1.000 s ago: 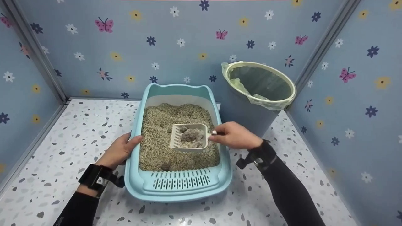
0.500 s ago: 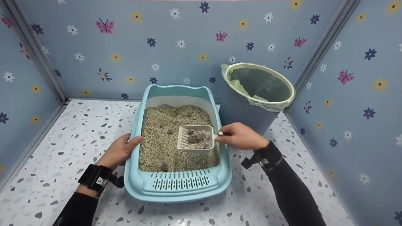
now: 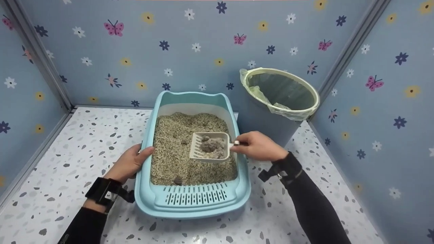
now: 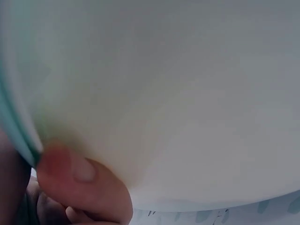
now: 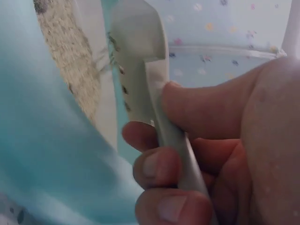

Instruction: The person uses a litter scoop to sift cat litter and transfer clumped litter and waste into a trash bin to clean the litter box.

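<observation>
A light-blue litter box [image 3: 193,212] filled with beige granular litter [image 3: 173,159] stands on the floor. My left hand [image 3: 128,164] grips its left rim; in the left wrist view the thumb [image 4: 84,180] presses over the edge, fingers curled underneath. A cream slotted litter scoop [image 3: 228,147] is held level over the litter, close to the right rim, by my right hand [image 3: 259,146]. Greyish-brown clumps [image 3: 212,145] and some litter lie in it. The right wrist view shows my thumb and fingers wrapped round the scoop handle [image 5: 171,124]. Small dark clumps [image 3: 178,180] sit on the litter.
A grey bin [image 3: 268,120] with a pale-green bag liner [image 3: 259,96] folded over its rim stands behind the box, to the right. Blue flowered wall panels [image 3: 190,34] close off the back and both sides. The floor [image 3: 98,135] is white with grey specks.
My right hand has drawn the loaded scoop a little to the right, uncovering a small dark clump on the litter, then raised it slightly. My left hand stays on the rim.
</observation>
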The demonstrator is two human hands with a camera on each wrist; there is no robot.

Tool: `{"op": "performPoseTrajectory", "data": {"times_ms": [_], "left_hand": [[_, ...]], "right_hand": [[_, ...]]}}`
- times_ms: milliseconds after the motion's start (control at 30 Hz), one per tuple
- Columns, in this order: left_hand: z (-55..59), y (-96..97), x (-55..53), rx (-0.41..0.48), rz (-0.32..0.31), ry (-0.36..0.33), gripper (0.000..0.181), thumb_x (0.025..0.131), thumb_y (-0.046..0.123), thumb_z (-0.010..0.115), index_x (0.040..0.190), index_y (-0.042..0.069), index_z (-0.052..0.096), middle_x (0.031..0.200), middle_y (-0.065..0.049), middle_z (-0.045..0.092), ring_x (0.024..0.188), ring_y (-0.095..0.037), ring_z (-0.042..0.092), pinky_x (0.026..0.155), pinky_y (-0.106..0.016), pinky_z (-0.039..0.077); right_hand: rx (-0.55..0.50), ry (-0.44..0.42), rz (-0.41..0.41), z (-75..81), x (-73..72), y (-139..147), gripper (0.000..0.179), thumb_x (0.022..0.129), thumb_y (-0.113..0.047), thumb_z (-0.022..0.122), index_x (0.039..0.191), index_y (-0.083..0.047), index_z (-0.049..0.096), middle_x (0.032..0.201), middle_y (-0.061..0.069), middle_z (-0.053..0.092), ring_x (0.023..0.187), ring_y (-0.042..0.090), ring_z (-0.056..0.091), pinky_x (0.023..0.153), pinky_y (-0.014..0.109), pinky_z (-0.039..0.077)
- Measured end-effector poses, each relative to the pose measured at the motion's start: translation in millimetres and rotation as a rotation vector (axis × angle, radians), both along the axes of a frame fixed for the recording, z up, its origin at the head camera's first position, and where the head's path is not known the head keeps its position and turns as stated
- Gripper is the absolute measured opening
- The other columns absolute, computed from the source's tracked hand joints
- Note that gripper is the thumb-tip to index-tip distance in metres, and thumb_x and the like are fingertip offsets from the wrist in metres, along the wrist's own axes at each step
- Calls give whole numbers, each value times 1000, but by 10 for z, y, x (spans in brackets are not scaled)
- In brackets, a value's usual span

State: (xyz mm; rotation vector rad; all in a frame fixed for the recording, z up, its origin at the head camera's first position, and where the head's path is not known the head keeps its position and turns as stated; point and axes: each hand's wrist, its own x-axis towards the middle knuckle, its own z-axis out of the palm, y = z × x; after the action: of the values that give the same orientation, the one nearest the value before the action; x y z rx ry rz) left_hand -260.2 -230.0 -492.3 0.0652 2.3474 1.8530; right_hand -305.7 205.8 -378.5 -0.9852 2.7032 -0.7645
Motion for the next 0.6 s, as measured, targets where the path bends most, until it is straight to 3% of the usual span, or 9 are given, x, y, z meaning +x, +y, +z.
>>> {"op": "performPoseTrajectory", "data": {"times_ms": [167, 433, 600], "left_hand": [[-41, 9, -17, 10, -12, -17, 76, 115, 52, 58, 155, -11, 44, 108, -24, 75, 80, -29, 79, 59, -39, 66], [7, -12, -26, -20, -21, -4, 78, 115, 55, 57, 154, -11, 44, 108, -23, 73, 79, -27, 78, 61, -40, 67], [15, -19, -2, -25, -16, -15, 79, 114, 57, 57, 154, -10, 44, 109, -24, 74, 79, -27, 78, 61, -40, 67]], "right_hand": [[6, 9, 90, -70, -43, -226, 38, 110, -46, 70, 81, -24, 59, 70, -12, 48, 61, 8, 46, 61, 32, 42], [-5, -4, -39, 76, 4, 190, 26, 107, -36, 76, 92, -15, 78, 76, -8, 63, 68, 13, 58, 67, 35, 52], [5, 6, 26, 56, -3, -56, 33, 109, -45, 72, 86, -21, 70, 72, -10, 56, 63, 10, 52, 62, 33, 48]]}}
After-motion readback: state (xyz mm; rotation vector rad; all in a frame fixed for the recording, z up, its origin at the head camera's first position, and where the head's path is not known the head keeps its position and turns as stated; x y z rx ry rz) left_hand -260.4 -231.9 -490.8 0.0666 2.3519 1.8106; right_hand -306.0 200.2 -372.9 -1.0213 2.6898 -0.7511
